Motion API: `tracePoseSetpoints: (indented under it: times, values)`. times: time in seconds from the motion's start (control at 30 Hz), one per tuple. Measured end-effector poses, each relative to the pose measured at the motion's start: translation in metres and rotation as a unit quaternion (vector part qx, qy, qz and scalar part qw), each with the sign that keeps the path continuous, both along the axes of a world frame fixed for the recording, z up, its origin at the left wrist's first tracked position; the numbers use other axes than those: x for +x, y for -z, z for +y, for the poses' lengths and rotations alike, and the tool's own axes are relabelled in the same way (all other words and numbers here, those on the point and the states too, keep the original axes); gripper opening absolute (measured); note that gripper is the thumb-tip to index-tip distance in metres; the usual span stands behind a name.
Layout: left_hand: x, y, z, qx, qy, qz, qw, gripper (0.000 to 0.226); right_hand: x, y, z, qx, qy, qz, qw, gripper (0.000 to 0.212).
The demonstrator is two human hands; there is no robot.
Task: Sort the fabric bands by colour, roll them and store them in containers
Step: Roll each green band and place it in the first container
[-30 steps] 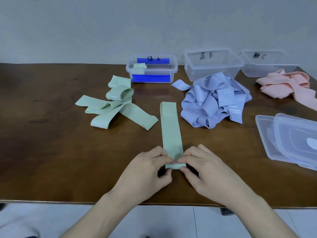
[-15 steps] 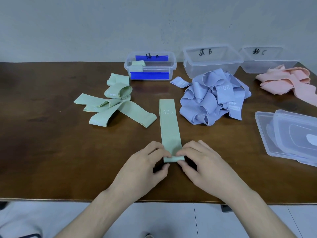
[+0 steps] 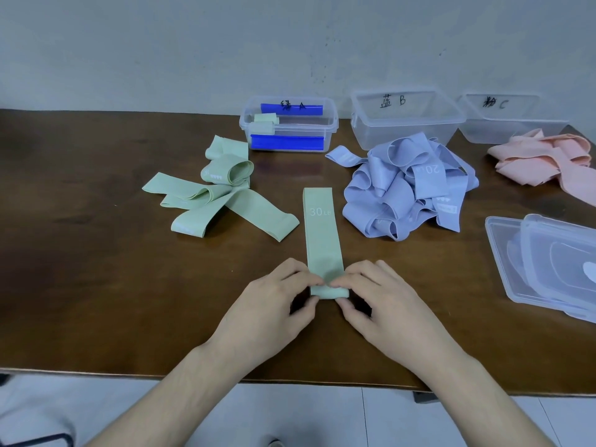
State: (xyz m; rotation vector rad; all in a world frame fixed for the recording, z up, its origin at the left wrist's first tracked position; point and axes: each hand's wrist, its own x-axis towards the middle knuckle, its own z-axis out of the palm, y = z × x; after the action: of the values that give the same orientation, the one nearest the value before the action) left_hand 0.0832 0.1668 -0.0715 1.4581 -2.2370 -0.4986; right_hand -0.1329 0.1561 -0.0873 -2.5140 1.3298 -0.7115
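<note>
Both hands, left [image 3: 274, 304] and right [image 3: 383, 304], pinch the near end of the green band [image 3: 321, 233] lying flat on the bench [image 3: 96, 285]; the roll has grown slightly since a second ago, so rolling is barely begun.

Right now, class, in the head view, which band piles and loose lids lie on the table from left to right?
Green band pile → green 30 LB band, held by both hands → blue band pile → pink band pile → clear lids.
</note>
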Motion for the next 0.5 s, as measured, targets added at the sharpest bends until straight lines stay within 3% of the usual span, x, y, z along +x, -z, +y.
tracePoseSetpoints:
  times: [0.27,0.5]
  values:
    - [0.0,0.002,-0.006,-0.014,0.005,-0.013,1.0,0.024,0.001,-0.001,-0.007,0.01,0.004,0.01,1.0,0.034]
    - [0.001,-0.001,-0.012,-0.022,0.008,-0.009,1.0,0.027,-0.002,-0.002,-0.015,-0.006,-0.003,0.0,1.0,0.024]
